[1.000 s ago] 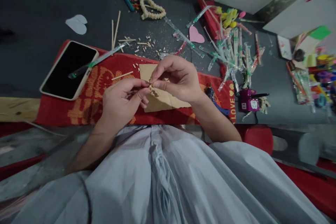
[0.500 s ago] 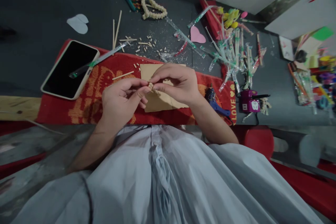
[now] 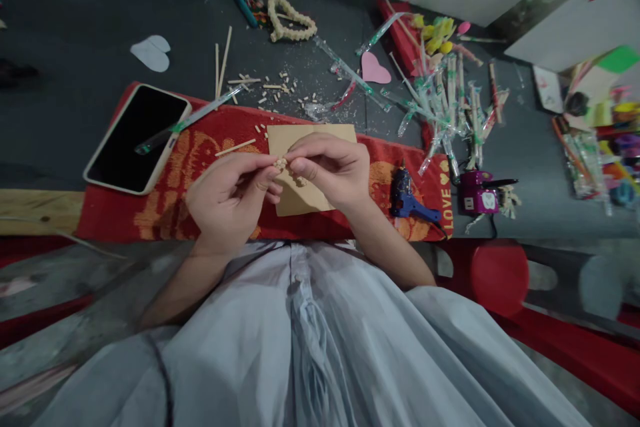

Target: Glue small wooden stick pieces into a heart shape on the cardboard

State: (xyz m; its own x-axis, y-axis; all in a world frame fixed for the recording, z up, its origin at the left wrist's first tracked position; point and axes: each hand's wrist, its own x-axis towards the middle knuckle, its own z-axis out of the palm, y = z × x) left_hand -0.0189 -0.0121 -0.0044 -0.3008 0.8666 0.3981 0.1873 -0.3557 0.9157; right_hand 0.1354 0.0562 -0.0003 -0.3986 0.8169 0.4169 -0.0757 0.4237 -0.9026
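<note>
Between my two hands is a small cluster of pale wooden stick pieces (image 3: 281,163). My left hand (image 3: 227,193) pinches it from the left with thumb and forefinger. From the other side, my right hand (image 3: 335,167) is closed in a pinch at the cluster's right end; what lies between these fingertips is too small to make out. Beneath the hands lies a tan card (image 3: 320,203) on a red patterned towel (image 3: 173,213), with more pale pieces (image 3: 300,180) showing just above the card. A blue glue gun (image 3: 413,205) rests on the towel, right of my right hand.
A phone (image 3: 137,140) with a wrapped stick across it lies left. Behind are cut stick bits (image 3: 283,85), a heart-shaped frame of stick pieces (image 3: 290,17), a pink paper heart (image 3: 375,69) and plastic wrappers (image 3: 445,107). A purple box (image 3: 477,192) stands right.
Both hands have shifted slightly left with the cluster, and more of it shows between the fingertips. The glue gun is less covered by my right forearm.
</note>
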